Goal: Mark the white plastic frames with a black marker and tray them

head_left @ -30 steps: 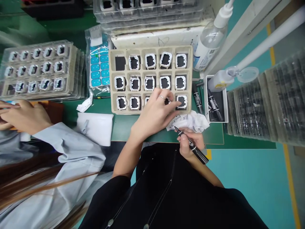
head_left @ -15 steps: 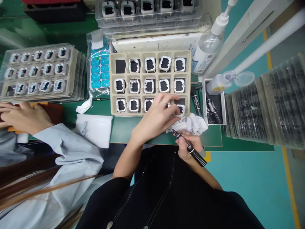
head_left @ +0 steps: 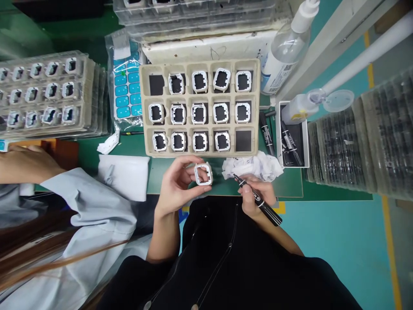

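Note:
Between the thumb and fingers of my left hand (head_left: 180, 183) is a white watch-case frame (head_left: 203, 174), square with rounded corners and an open middle. My right hand (head_left: 256, 196) grips a black marker pen (head_left: 263, 206), its dark tip pointing up and left toward the frame but apart from it. Just beyond both hands lies a beige compartment tray (head_left: 201, 154) with several similar white frames sitting on dark pads. Its top left and bottom right compartments show only the pads. A crumpled white cloth or tissue (head_left: 254, 167) rests beside the marker's tip.
At right, a white box (head_left: 306, 146) holds markers and a small bottle; a clear pump bottle (head_left: 284, 56) stands behind. Stacked trays (head_left: 358, 150) rise far right, more trays (head_left: 45, 94) at left. A co-worker's sleeve (head_left: 93, 202) is close on my left.
My left hand has lifted the white frame out of the tray's bottom right compartment and brought it down and left, in front of the tray. My right hand keeps the marker nearly still.

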A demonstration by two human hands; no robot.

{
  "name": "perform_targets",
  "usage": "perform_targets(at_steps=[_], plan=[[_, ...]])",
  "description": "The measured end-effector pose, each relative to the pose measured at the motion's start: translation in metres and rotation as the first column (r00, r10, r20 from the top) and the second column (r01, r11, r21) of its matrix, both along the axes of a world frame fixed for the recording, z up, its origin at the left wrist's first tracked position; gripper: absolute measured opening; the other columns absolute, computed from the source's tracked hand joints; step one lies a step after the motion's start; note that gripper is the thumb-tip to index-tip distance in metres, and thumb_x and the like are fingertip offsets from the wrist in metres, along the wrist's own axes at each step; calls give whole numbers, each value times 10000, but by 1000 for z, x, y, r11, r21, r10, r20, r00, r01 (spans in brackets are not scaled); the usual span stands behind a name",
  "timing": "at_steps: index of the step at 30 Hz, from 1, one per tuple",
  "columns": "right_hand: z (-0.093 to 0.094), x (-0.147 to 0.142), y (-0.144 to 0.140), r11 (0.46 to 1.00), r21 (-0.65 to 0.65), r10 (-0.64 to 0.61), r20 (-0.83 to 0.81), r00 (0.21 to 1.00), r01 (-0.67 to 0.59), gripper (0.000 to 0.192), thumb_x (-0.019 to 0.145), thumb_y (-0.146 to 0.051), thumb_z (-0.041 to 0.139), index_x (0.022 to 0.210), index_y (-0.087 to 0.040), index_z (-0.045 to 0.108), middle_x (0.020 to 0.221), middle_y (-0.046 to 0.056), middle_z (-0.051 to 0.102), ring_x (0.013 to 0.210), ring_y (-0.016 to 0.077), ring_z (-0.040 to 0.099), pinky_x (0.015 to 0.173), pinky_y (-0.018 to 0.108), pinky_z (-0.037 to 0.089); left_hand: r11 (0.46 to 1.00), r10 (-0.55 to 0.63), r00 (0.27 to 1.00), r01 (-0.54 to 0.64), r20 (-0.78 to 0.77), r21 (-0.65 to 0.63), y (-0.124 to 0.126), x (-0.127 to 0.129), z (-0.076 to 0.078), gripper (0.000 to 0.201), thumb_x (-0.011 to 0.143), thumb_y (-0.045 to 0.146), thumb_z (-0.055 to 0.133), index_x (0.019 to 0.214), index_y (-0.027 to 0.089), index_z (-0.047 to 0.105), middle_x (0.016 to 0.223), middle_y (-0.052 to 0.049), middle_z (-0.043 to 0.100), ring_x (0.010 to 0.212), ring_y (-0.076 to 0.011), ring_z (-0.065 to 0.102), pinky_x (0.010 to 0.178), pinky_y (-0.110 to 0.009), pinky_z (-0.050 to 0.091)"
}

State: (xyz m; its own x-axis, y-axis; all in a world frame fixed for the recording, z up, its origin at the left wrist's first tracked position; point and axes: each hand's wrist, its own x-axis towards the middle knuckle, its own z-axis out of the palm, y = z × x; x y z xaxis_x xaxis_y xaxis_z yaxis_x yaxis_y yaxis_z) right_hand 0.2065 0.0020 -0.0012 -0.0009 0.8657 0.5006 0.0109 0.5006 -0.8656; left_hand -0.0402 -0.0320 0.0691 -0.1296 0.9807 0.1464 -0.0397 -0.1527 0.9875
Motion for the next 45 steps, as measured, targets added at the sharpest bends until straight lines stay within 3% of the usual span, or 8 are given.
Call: perform_targets(at_steps=[3,6,10,15,18,23,37,45], plan=[[-1,0,-1,1000,-10,-2,8,1000,2,167,1153,-351,826,1248,-335,689,807,-65,742,785,293,886,832,577,835,994,21,999,-18,27,-107,-2,18,-15,600,899,347,1132,1379,229,792,1019,-28,848,894,-182,875,836,-274,769],[-1,0,-3,999,-33,11,10,1000,-10,179,1160,-346,831,1266,-335,687,799,-51,779,999,359,952,889,601,844,983,72,997,-65,38,-174,-1,38,-31,586,922,332,1099,1413,222,799,1139,-63,892,977,-180,893,956,-302,785],[8,1,-3,994,-107,33,71,997,-25,164,1150,-290,844,1237,-296,704,1095,55,936,1140,380,959,904,557,847,973,84,994,-97,-71,-208,0,55,-42,556,976,337,1037,1460,208,795,1178,-87,921,1028,-214,929,1006,-338,794],[23,0,3,995,-93,57,180,982,-41,148,1115,-202,851,1171,-295,750,1053,31,941,1141,350,962,879,474,844,987,55,974,-87,-222,-138,0,57,-43,443,1045,262,948,1464,221,811,1215,-79,946,1089,-242,958,1094,-369,795],[28,-2,6,996,-82,58,213,975,-42,149,1113,-196,858,1180,-300,776,1074,23,945,1151,339,961,934,486,845,992,21,961,-54,-274,-113,-1,56,-43,426,1059,209,911,1474,237,819,1304,-80,946,1133,-247,962,1095,-354,794],[28,-3,6,998,-67,36,256,966,-20,102,1124,-229,869,1171,-293,805,1164,45,956,1058,313,968,943,486,856,995,30,954,-56,-300,-77,-3,56,-44,415,1067,192,912,1471,241,829,1312,-76,947,1111,-234,963,1076,-327,791],[36,-8,10,999,-27,28,251,968,-22,106,1116,-190,850,1118,-284,801,1092,29,949,1026,302,969,883,423,849,999,43,940,-45,-338,3,-2,56,-44,428,1069,131,901,1474,250,829,1304,-43,949,1064,-182,954,1036,-254,773],[38,-6,8,999,-47,10,286,958,4,85,1136,-216,837,1105,-286,801,1063,34,951,1031,306,970,898,424,844,998,58,876,-49,-480,31,-6,56,-47,441,1110,147,866,1528,271,800,1346,-51,944,1081,-193,947,1037,-277,767]])
